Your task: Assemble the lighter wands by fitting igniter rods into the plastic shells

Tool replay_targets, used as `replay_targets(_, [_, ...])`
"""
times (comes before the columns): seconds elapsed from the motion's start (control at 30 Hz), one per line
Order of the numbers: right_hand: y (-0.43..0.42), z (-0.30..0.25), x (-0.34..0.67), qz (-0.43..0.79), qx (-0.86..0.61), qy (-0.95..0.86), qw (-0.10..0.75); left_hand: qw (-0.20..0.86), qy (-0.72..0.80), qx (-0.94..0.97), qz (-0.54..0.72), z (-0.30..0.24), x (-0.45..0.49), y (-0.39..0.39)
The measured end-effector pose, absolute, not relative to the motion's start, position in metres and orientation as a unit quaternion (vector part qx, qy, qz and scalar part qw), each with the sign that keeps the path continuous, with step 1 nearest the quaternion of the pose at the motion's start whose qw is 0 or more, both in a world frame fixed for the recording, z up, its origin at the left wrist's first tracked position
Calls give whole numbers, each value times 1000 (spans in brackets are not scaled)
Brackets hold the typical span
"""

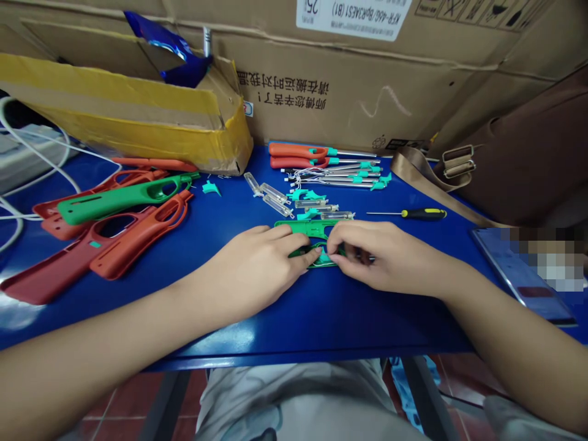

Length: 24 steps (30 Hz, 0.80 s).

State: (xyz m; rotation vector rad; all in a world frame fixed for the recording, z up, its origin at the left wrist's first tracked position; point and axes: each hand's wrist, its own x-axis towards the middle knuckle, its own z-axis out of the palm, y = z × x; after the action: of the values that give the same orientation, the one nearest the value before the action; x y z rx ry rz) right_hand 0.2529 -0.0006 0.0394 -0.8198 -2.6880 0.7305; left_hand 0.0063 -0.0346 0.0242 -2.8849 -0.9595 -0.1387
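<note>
A green lighter shell half [316, 264] lies on the blue table, a teal trigger piece [324, 255] seated in it. My left hand [260, 269] is closed over its left end, thumb and forefinger against the shell beside the trigger. At the trigger's right side, my right hand [383, 254] is curled in a pinch; whatever sits between those fingertips is hidden. Just behind is a second green shell half [307, 228], partly covered by my fingers. Transparent fuel tanks [275, 196] and loose teal triggers [312, 195] lie farther back.
Red, orange and green shell halves [122, 245] pile up at left before a yellow-taped box [174, 116]. Behind my hands are orange-handled lighters [298, 150] and metal rods with wires [349, 177]. A screwdriver [425, 213], a strap [441, 190] and a phone [509, 269] lie rightward.
</note>
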Motion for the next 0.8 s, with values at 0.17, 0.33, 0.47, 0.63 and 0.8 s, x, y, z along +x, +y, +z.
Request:
replay_targets(0.17, [5,39,256,325,-333,-876,130,34,-292,-952,-82,23,4,-33])
replay_targets(0.33, [9,37,258,317,-308,-887,132,5,-300,-945,-128,24,3,-33])
replay_targets(0.47, [7,40,257,353,-323,-871,108,-16,-310,-940,-141,22,4,-33])
replay_targets(0.63, [7,38,255,381,-337,-855,96,-49,-319,-935,-147,17,5,-31])
replay_targets(0.8, [9,33,254,362,-339,-862,107,-82,-323,-930,-154,18,7,-31])
